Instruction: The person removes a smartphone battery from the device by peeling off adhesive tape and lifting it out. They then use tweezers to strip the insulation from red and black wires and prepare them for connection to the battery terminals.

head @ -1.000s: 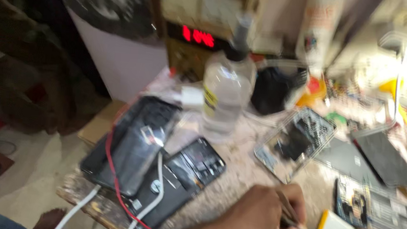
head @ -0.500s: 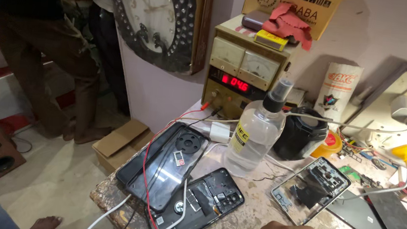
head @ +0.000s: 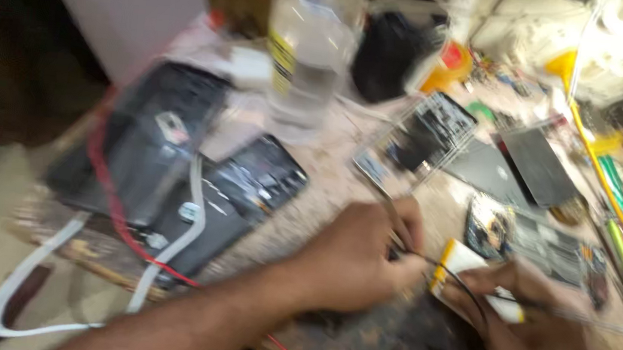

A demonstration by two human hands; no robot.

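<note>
Left hand [head: 353, 257] closed on a thin probe [head: 390, 219]; right hand [head: 538, 330] pinching a slim tool [head: 584, 317] against a white flat battery [head: 468, 275] lying on the cluttered worktop [head: 324, 199], near opened phones [head: 242, 191].

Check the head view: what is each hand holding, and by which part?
Left hand pinches a thin metal probe near its lower end. Right hand presses the flat white-and-yellow battery pack at its edge and grips a thin tool; blur hides detail.

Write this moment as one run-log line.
left hand: holds thin probe | right hand: pins white battery, holds tool | near: opened phones, clear bottle
</note>
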